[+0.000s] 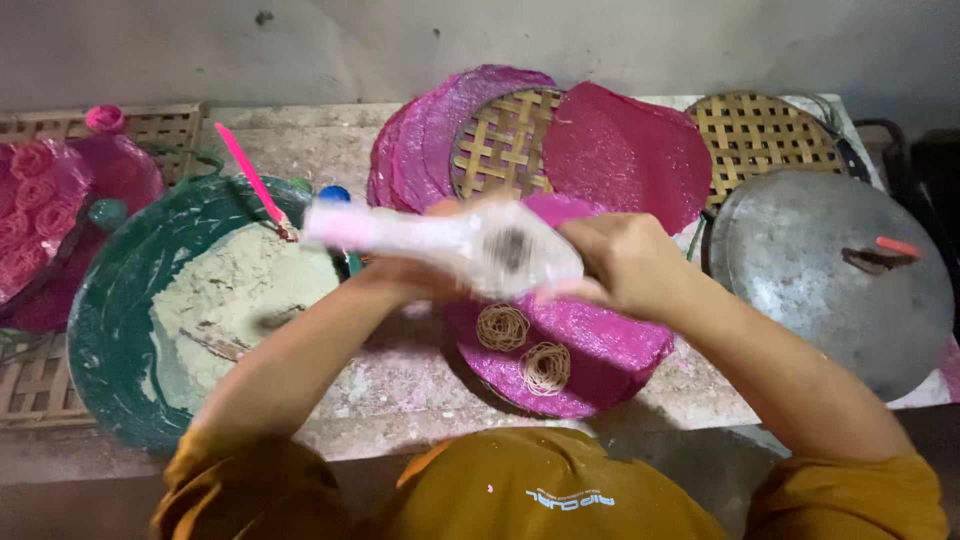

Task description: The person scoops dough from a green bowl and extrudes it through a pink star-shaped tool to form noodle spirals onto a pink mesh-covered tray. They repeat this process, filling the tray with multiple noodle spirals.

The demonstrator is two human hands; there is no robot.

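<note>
Clear plastic, the press [440, 243] is gripped in both hands above the pink mat [590, 345]: the right hand [615, 262] closed round its end, the left hand [400, 272] mostly hidden beneath. Judging by two noodle nests [525, 347] on the mat, steady squeezing and small circles should coil neatly.

I'm seeing one package at the centre: a clear plastic bag [440, 245], long and blurred, pink-tinted at its left end with a dark patch near its right end. My left hand [400, 275] and right hand [620, 262] are gripping it above the pink disc [600, 350]. At the far left, a clear plastic wrap [40, 215] is lying over rolled pink pieces on a woven tray [30, 385]. I'm finding no signs or screens, and I can't make out a label on either.
</note>
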